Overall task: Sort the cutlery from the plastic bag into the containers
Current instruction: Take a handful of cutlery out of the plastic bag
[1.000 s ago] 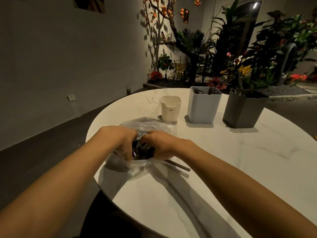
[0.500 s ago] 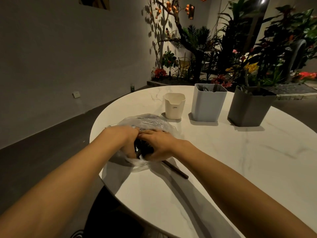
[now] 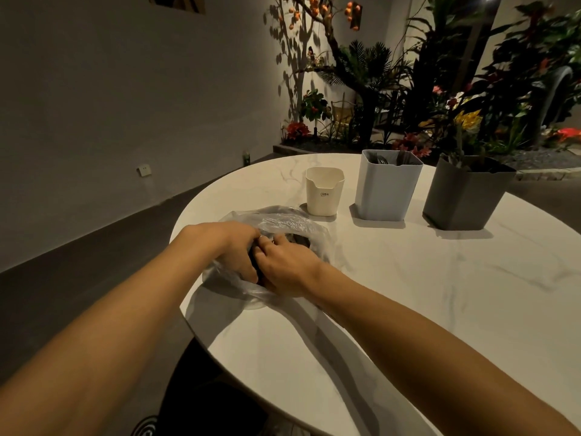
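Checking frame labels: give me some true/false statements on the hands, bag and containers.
1. The left hand and right hand are both at the bag. True.
2. Three containers stand on the table: cream cup, light bin, dark bin. True.
3. The cream cup is the tallest. False: it is the shortest.
4. The bag lies beyond the containers. False: it lies nearer the person.
5. The dark bin is rightmost. True.

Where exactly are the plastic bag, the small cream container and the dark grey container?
plastic bag (image 3: 283, 219): head view, crinkled top of the film.
cream container (image 3: 324, 201): head view, front wall below the printed label.
dark grey container (image 3: 462, 199): head view, middle of the front wall.
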### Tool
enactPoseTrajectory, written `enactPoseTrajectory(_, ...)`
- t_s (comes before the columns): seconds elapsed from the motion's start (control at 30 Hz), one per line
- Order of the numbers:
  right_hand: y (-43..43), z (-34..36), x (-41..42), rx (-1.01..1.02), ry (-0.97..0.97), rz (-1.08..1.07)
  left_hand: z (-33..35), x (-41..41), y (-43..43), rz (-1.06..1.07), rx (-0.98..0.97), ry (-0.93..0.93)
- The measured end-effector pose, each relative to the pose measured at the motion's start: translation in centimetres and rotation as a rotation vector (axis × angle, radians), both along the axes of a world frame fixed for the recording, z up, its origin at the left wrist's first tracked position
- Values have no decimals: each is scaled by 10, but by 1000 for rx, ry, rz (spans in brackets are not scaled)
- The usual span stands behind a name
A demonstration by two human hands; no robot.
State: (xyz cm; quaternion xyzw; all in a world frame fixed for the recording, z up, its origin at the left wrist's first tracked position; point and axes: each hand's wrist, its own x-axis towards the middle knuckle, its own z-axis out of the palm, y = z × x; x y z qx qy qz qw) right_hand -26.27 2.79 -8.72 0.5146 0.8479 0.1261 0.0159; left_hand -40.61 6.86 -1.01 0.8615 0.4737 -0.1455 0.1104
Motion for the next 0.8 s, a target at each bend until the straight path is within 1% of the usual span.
enactPoseTrajectory(0.1,1,-1,-6,70,-30,-7,-1,0,2,-11,8,1)
enactPoseTrajectory(0.3,9,-15,0,214,57,24,-2,-1,5,-25,57,9)
enactPoseTrajectory(0.47,17,-20,12,202,170,64,-3,0,7,-7,64,14)
enactPoseTrajectory(0.67,12,-10,27,206,223,85,-5,0,6,-1,123,53)
enactPoseTrajectory(0.8,8,-5,33,212,206,81,-6,-3,9,9,158,67)
